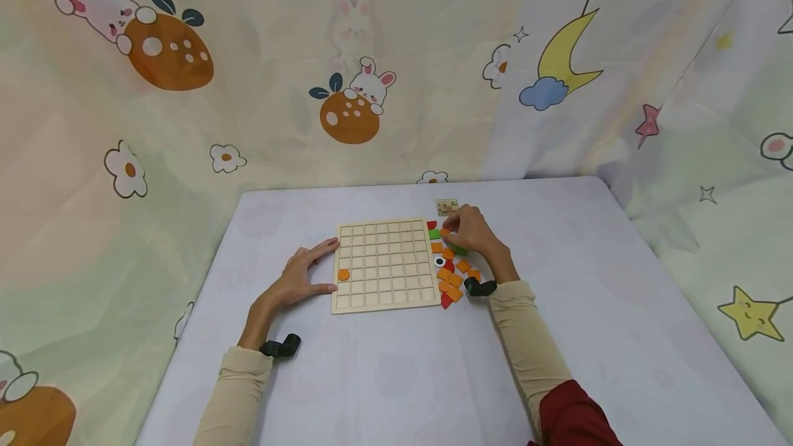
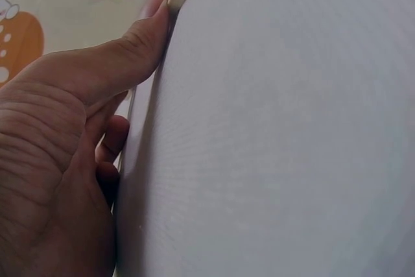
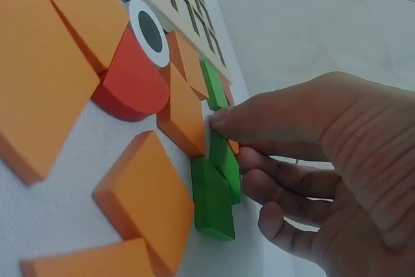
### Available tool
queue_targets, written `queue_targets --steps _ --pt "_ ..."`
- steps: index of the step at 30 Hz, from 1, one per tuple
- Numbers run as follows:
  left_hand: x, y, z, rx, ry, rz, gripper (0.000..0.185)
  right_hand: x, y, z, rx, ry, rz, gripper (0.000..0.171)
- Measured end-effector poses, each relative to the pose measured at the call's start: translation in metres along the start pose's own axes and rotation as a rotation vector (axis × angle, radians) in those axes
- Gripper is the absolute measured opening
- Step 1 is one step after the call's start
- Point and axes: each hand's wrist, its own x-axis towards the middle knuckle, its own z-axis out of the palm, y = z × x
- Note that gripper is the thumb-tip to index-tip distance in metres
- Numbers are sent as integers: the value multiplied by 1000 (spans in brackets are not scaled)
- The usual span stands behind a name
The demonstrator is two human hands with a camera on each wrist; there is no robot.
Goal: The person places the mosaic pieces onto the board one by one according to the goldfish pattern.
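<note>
A pale wooden grid board (image 1: pixel 387 267) lies flat, with one orange piece (image 1: pixel 343 274) in a cell at its left side. My left hand (image 1: pixel 300 274) touches the board's left edge with thumb and fingers spread fairly straight. At the far right corner, my right hand (image 1: pixel 472 229) pinches a small orange piece (image 1: pixel 445 232) over the loose pieces. Seen from the right wrist, the thumb and fingers mostly hide that orange piece (image 3: pixel 234 146). Green blocks (image 3: pixel 214 202) lie just below the right fingertips.
Several orange blocks (image 1: pixel 455 279), red pieces (image 1: pixel 447 301) and a white disc with a dark centre (image 1: pixel 439 262) lie loose along the board's right edge. A small patterned card (image 1: pixel 447 207) lies behind them on the white-covered table (image 1: pixel 384 377). A printed cloth hangs behind.
</note>
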Motion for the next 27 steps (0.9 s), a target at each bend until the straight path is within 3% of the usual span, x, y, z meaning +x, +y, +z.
queue_targets --steps 13,27 --pt "1 -1 -1 -11 -9 -18 99 -1 0 1 8 53 -11 21" --pt "1 -3 0 -7 -4 -3 99 -3 -11 -1 94 61 -53 22"
